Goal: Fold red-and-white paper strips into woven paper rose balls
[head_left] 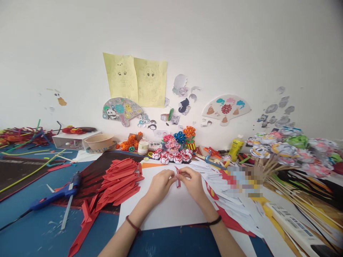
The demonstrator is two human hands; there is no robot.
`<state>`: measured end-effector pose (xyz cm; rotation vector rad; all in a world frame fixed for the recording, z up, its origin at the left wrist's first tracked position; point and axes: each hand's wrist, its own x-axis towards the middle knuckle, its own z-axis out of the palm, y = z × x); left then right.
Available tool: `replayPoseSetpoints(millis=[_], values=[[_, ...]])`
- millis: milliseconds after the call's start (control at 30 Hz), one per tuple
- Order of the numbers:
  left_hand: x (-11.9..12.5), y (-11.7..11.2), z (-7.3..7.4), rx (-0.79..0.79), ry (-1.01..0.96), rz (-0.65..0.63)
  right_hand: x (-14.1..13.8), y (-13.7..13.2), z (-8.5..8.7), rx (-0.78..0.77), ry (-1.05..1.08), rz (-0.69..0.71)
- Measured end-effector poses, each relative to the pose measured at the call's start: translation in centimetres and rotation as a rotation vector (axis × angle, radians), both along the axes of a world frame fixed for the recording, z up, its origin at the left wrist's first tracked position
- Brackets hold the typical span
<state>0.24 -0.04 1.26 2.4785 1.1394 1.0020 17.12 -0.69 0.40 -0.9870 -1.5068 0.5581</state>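
My left hand and my right hand meet over a white paper sheet. Between their pinched fingertips is a narrow folded paper strip, red with some white, held roughly upright. Both hands are closed on it, and the fingers hide its middle. Left of my hands lies a heap of folded red paper strips. A spread of white paper strips lies to the right. Behind my hands sits a cluster of red-and-white paper flowers.
A blue glue gun rests at the left. A beige bowl stands at the back, and a yellow bottle stands right of centre. Paper flowers on sticks and a white power strip occupy the right side.
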Motion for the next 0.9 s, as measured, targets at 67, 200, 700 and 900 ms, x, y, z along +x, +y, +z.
replayPoseSetpoints(millis=[67,200,700,900], values=[[0.0,0.0,-0.1,0.035,-0.071,0.024,-0.2,-0.1,0.1,0.045,-0.014,-0.007],[0.1,-0.1,-0.2,0.068,-0.132,0.004,-0.4,-0.1,0.0,0.078,-0.041,-0.002],[0.1,-0.2,-0.8,0.007,-0.084,-0.086,-0.2,0.8,-1.2,-0.098,0.026,0.044],[0.3,-0.1,-1.2,-0.046,-0.107,-0.091,0.0,1.0,-1.2,-0.150,0.020,0.077]])
